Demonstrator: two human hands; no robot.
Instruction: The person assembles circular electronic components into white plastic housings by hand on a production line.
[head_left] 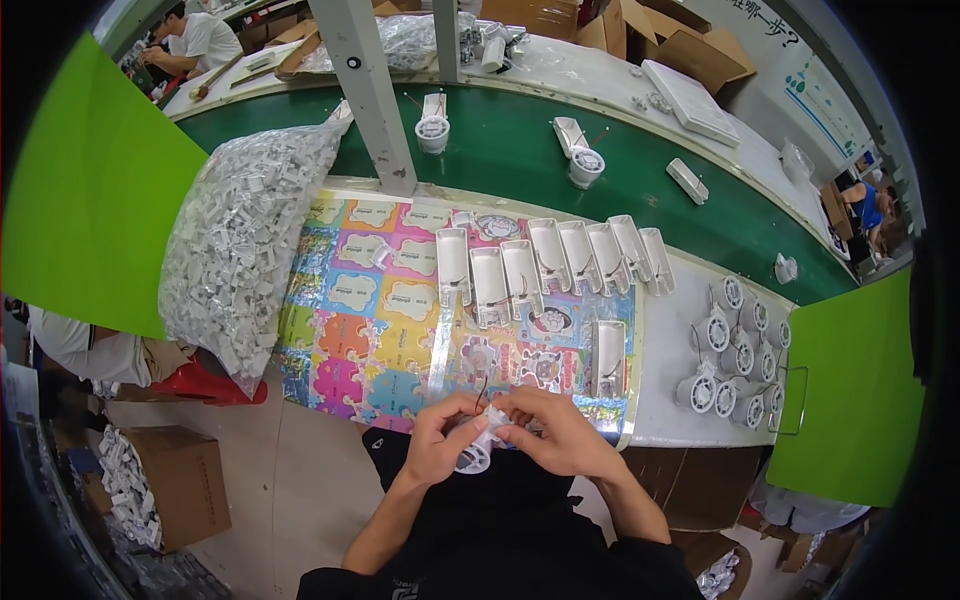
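Note:
At the table's near edge, my left hand (437, 440) and my right hand (556, 431) come together, fingers closed around a white round plastic housing (473, 460). A small white plastic piece (492, 420) shows between my fingertips, and a thin dark wire (482, 390) sticks up beside it. My fingers hide how the two parts join. Just beyond my right hand lies a single white rectangular case (607, 358). Farther up, several white open cases (490, 285) with thin wires stand in a row on the colourful printed mat (350, 340).
A large clear bag of small white parts (245, 240) leans at the left. Several round white housings (716, 335) cluster on the right. Beyond the table runs a green conveyor belt (500, 150) carrying a few parts, with a metal post (365, 95) before it. Green panels (850, 390) flank both sides.

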